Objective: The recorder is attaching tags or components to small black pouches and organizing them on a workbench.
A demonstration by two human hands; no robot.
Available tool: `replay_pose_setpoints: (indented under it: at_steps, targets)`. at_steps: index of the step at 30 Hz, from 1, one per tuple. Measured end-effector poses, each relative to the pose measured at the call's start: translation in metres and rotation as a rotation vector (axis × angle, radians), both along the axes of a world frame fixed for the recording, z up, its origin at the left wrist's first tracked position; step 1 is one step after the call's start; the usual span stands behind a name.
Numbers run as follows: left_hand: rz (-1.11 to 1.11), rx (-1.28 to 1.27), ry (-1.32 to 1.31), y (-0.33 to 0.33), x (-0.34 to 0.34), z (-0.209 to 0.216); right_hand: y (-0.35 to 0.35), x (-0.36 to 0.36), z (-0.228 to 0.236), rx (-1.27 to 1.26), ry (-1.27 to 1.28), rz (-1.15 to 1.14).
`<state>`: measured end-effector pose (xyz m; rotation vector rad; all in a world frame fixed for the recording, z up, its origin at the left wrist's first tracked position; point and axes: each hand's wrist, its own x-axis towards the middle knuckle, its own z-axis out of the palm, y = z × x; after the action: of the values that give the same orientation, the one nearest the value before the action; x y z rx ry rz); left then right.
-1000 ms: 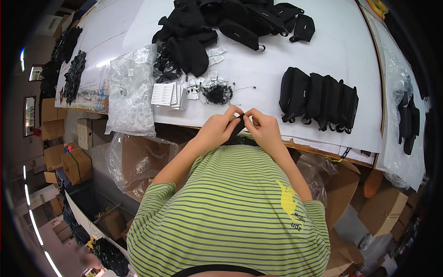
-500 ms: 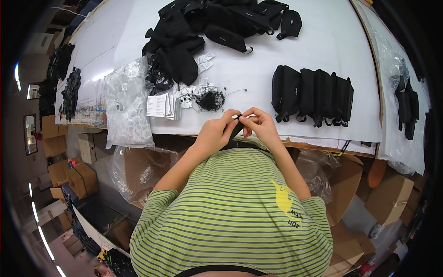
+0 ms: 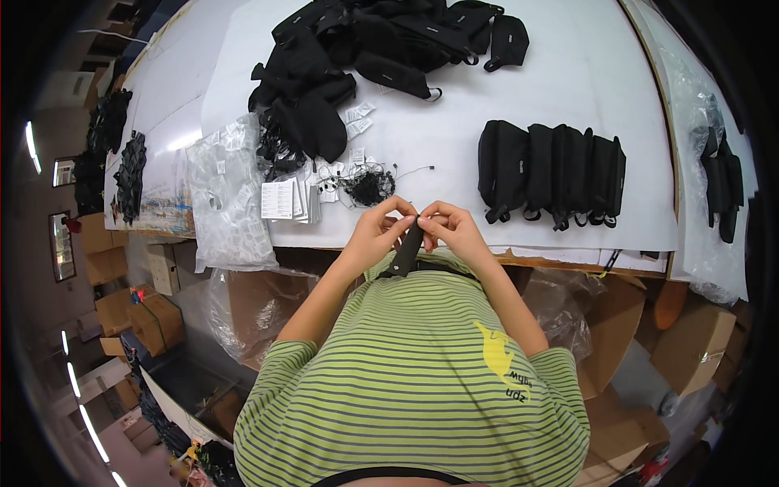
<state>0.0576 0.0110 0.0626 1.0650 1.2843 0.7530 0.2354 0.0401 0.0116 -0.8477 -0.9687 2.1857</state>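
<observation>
In front of my body, close to the table's front edge, a black fabric pouch (image 3: 405, 253) hangs down between my hands, narrow side showing. My left hand (image 3: 376, 234) pinches its upper end with thumb and fingertips. From the other side my right hand (image 3: 456, 230) pinches the same end, the fingertips of both hands nearly meeting. Whatever small part lies between the fingertips is hidden. Just beyond my left hand lies a tangle of thin black strings (image 3: 369, 187), with a stack of white printed cards (image 3: 282, 201) to its left.
A heap of black pouches (image 3: 389, 69) covers the far middle of the white table (image 3: 438, 146). Several pouches stand in a row (image 3: 504, 169) at the right. A clear plastic bag of small white packets (image 3: 230, 195) overhangs the front edge at left. Cardboard boxes (image 3: 688, 337) stand below.
The pouch has turned and now hangs lower, showing more of its side. Both hands keep pinching its top and have shifted slightly; the view has tilted a little.
</observation>
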Motion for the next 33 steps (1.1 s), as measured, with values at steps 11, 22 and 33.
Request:
replay_pose_setpoints:
  at_steps: [11,22,33]
  targets:
    - [-0.001,0.201,0.380,0.139,0.015,-0.089,0.034,0.035,-0.017,-0.068,-0.031,-0.219]
    - [-0.157,0.627,1.108,0.211,0.030,-0.151,0.041,0.060,-0.020,-0.044,-0.151,-0.357]
    - [0.026,0.011,0.068,0.081,0.022,-0.056,0.031,0.020,-0.004,0.298,-0.598,-0.381]
